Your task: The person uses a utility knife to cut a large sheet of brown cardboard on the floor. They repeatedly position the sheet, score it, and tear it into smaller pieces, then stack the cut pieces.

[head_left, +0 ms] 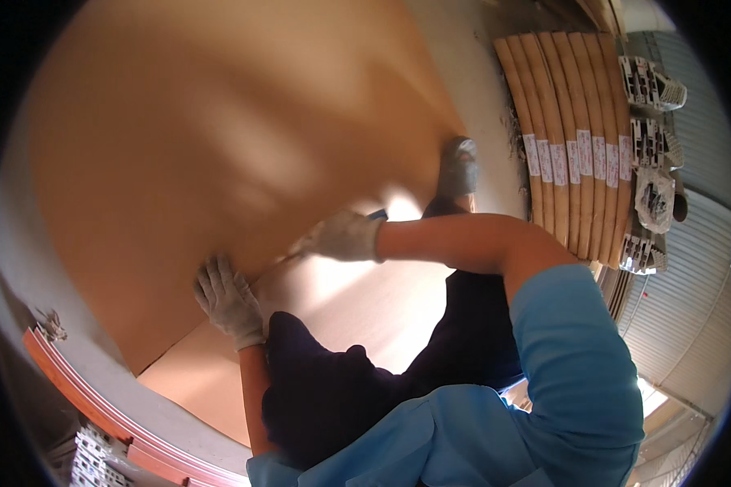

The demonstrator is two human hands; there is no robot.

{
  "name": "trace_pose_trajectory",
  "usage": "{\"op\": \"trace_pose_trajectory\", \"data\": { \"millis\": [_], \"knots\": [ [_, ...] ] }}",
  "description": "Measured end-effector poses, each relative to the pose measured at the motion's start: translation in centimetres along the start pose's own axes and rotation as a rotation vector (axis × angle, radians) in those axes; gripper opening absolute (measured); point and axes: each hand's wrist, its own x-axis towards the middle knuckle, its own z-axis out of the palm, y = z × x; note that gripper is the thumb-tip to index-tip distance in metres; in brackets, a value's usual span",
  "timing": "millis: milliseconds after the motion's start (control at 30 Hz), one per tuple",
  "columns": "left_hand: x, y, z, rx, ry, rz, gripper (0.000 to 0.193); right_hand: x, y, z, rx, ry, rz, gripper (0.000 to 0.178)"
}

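A large brown cardboard sheet lies across the floor in front of me. My left hand, in a pale work glove, presses on its near edge with the fingers spread. Also gloved, my right hand is closed around what looks like a utility knife. The knife's blue end sticks out behind the fist. Its front end, blurred, points toward the left hand along the sheet's edge. Most of the handle is hidden in the glove. Below that edge lies another brightly lit sheet.
My shoe rests by the sheet's right edge. Several long brown cardboard packs with white labels are stacked at the right, beside pale profiled lengths. Reddish-brown long strips lie at the lower left, near white profile ends.
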Motion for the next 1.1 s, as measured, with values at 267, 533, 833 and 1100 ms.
{"op": "trace_pose_trajectory", "data": {
  "millis": [267,533,833,1100],
  "knots": [
    [0.1,0.0,0.9,0.077,0.071,0.057,0.044,-12.0,13.4,-2.5,-0.028,-0.548,0.329,0.053],
    [0.5,0.1,1.3,0.134,0.125,0.100,0.049,-22.6,24.6,1.0,-0.041,-0.604,0.531,0.053],
    [0.8,0.5,1.4,0.135,0.088,0.090,0.054,-34.9,34.0,2.3,0.194,-0.188,1.307,0.032],
    [0.7,0.5,0.2,0.088,0.074,0.194,0.061,-21.8,32.5,4.9,0.661,0.097,1.378,0.032]
  ]
}}
